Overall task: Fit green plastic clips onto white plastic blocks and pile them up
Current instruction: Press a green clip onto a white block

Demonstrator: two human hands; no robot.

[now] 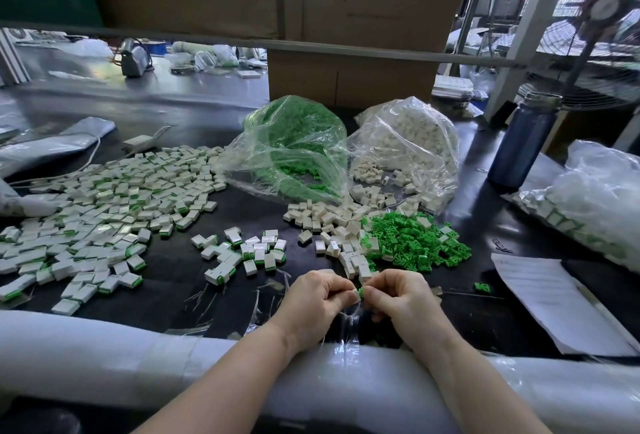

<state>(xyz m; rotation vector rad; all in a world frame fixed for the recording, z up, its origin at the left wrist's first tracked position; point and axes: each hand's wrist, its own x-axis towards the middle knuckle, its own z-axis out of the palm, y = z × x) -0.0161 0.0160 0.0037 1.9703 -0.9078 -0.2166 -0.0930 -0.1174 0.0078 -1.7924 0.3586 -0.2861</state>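
My left hand [313,298] pinches a white block [354,295] near the table's front edge. My right hand [398,295] pinches a green clip [361,291] against the block's end. Both hands meet at the middle. A heap of loose green clips [415,241] lies just beyond my right hand, with loose white blocks [332,222] to its left. A wide spread of fitted blocks with green ends [104,205] covers the left of the table, and a smaller group [242,253] lies ahead of my left hand.
A clear bag of green clips [294,146] and a clear bag of white blocks [412,143] stand at the back. A dark blue bottle [523,143] is at the right, with a paper sheet [554,302] and another bag [595,205]. A white padded edge [104,347] runs along the front.
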